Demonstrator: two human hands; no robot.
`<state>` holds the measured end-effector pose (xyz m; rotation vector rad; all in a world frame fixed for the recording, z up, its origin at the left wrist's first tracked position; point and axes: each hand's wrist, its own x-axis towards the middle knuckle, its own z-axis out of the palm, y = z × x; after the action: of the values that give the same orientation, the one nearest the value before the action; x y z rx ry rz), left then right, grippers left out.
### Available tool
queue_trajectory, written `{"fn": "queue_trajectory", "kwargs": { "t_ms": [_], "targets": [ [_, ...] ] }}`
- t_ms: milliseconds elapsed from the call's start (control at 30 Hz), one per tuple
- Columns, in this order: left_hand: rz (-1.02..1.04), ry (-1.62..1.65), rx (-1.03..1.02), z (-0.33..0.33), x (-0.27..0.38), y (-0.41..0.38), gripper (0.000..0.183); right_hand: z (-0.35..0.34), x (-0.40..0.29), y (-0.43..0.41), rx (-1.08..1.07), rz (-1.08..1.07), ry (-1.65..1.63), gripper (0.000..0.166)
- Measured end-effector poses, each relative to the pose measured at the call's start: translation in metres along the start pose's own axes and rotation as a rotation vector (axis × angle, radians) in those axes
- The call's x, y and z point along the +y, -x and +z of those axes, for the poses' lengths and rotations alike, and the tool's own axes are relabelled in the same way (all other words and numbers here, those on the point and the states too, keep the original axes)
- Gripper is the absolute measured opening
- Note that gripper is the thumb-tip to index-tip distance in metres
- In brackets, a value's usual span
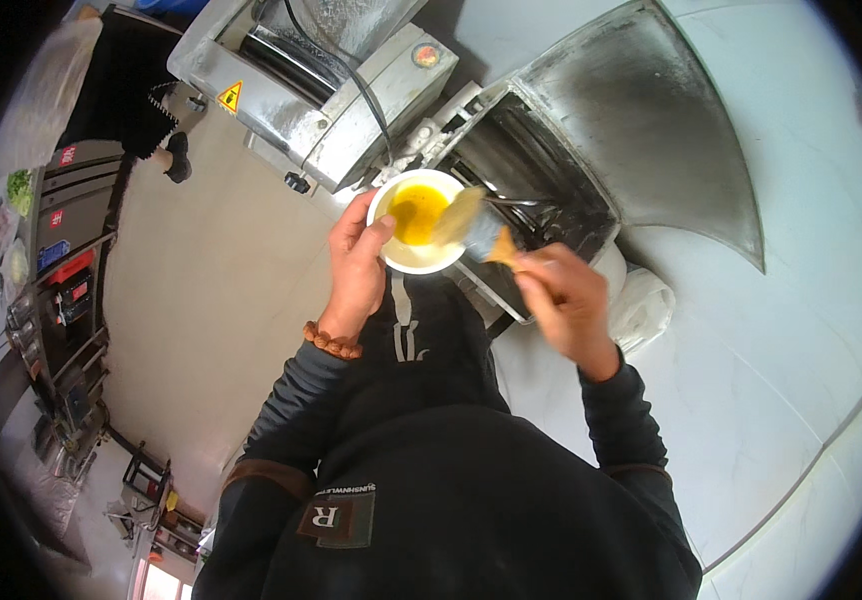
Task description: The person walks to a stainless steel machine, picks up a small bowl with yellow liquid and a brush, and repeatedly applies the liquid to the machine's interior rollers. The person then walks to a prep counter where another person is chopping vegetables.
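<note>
My left hand grips a white bowl by its left side, the thumb over the rim. A shallow pool of yellow liquid, probably oil, lies in the bowl. In my right hand is the wooden handle of a flat brush, held to the right of the bowl. Its pale bristles overlap the bowl's right rim. The brush and right hand are blurred, and whether the bristles touch the liquid cannot be told. Just beyond the bowl stands an open metal machine with a dark trough.
A roller machine with a black cable and a warning sticker stands ahead. A raised steel lid rises to the right, with a plastic bag below it. At far left are a person's leg and a counter with shelves.
</note>
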<state>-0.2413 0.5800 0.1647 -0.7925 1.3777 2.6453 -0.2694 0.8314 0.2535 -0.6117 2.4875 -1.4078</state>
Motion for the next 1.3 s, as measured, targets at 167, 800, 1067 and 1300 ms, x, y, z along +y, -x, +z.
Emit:
{"fn": "queue_trajectory", "kwargs": {
  "t_ms": [167, 800, 1067, 1300],
  "targets": [
    [0.056, -0.123, -0.049, 0.006, -0.004, 0.003, 0.033, 0.022, -0.02, -0.008, -0.173, -0.06, 0.354, 0.022],
    [-0.034, 0.139, 0.12, -0.018, -0.021, -0.005, 0.035, 0.015, 0.066, 0.078, 0.155, 0.802, -0.359, 0.023],
    [-0.024, 0.113, 0.252, -0.064, -0.021, 0.003, 0.04, 0.002, 0.232, 0.077, -0.936, -0.002, 0.905, 0.017],
    [-0.041, 0.079, 0.314, -0.077, -0.015, 0.008, 0.039, 0.049, 0.313, 0.07, -1.064, 0.004, 0.96, 0.02]
  ]
}}
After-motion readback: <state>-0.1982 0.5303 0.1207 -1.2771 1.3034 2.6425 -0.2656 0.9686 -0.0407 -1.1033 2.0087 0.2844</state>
